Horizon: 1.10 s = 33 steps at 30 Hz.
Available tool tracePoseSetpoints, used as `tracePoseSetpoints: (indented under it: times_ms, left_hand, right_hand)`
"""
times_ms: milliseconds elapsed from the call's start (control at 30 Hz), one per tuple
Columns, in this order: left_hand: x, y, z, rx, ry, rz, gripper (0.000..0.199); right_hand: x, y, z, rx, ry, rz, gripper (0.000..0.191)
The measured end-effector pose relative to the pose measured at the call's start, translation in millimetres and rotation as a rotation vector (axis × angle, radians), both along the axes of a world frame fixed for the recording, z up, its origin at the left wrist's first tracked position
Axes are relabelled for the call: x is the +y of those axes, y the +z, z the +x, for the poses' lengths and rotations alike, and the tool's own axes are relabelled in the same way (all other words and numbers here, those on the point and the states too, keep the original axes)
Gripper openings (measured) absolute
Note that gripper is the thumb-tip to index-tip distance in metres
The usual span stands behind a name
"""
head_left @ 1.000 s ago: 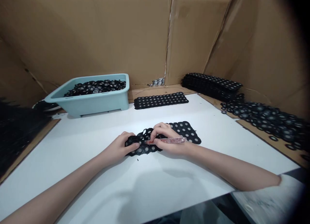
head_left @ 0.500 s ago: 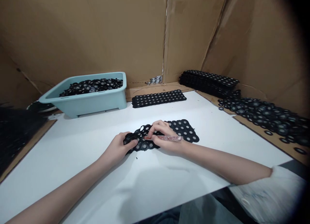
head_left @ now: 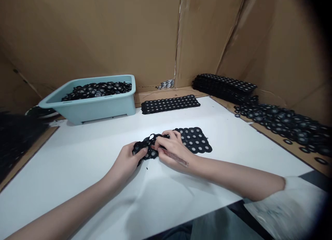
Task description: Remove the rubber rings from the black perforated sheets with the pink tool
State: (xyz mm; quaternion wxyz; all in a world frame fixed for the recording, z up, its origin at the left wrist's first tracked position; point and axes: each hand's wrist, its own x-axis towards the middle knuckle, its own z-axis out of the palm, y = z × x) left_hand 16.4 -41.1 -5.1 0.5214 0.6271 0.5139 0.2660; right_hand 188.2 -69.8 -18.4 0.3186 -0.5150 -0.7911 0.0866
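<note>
On the white table lies a black rubbery sheet (head_left: 195,140) patterned with rows of rings around pale centres. Its left end is bunched up in my left hand (head_left: 129,156), thumb on top and fingers curled over the far side. My right hand (head_left: 174,150) rests over the sheet's middle, closed around a slim clear tool (head_left: 176,158) with red lettering. The tool slants across the palm, and its tip points left at the rings near my left thumb; whether it touches them I cannot make out. A loosened black strip stands up just beyond my fingers.
A pale blue tub (head_left: 103,110) full of black rings stands at the back left. Another ring sheet (head_left: 169,104) lies at the back. To the right are a stack of sheets (head_left: 224,86) and a heap of loose rings (head_left: 282,124). Cardboard walls (head_left: 116,35) enclose the table.
My right hand has shifted slightly left along the sheet. The tool's rear end has swung down towards me. My left hand keeps its grip in nearly the same place.
</note>
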Motion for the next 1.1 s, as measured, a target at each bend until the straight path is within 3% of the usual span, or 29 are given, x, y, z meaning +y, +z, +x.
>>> tracePoseSetpoints:
  times_ms: [167, 333, 433, 533, 633, 767, 933, 1033, 1100]
  left_hand:
    - [-8, 4.1, 1, -0.046, -0.076, -0.101, 0.026]
    - [-2, 2.4, -1, 0.074, -0.114, 0.013, 0.021]
    - [-1, 0.0, -3, 0.029, -0.103, 0.021, 0.017]
    - [-4, -0.4, -3, -0.002, -0.097, 0.009, 0.017]
    - [-6, 0.4, -3, 0.017, -0.104, 0.037, 0.020]
    - [-6, 0.8, -1, 0.150, -0.105, 0.231, 0.022]
    - [-8, 1.1, 2, 0.350, -0.167, 0.545, 0.029]
    - [-10, 0.7, 4, 0.415, -0.212, 0.606, 0.030]
    - [-11, -0.4, 4, 0.425, -0.232, 0.598, 0.028]
  right_hand:
    - [3, 3.5, -1, 0.004, 0.028, -0.039, 0.013]
    - [5, 16.0, 17, 0.202, 0.145, -0.136, 0.015]
    - [2, 25.2, 29, 0.236, 0.148, 0.006, 0.025]
    - [-3, 25.6, 33, 0.174, 0.135, 0.163, 0.018]
    - [-5, 14.4, 30, 0.034, 0.200, 0.141, 0.020]
    - [-3, 0.0, 18, -0.180, 0.193, 0.144, 0.025]
    - [-4, 2.9, 5, -0.358, 0.169, 0.135, 0.024]
    - [-4, 3.2, 0, -0.372, 0.128, 0.079, 0.026]
    - [-2, 1.1, -2, -0.371, 0.172, 0.094, 0.024]
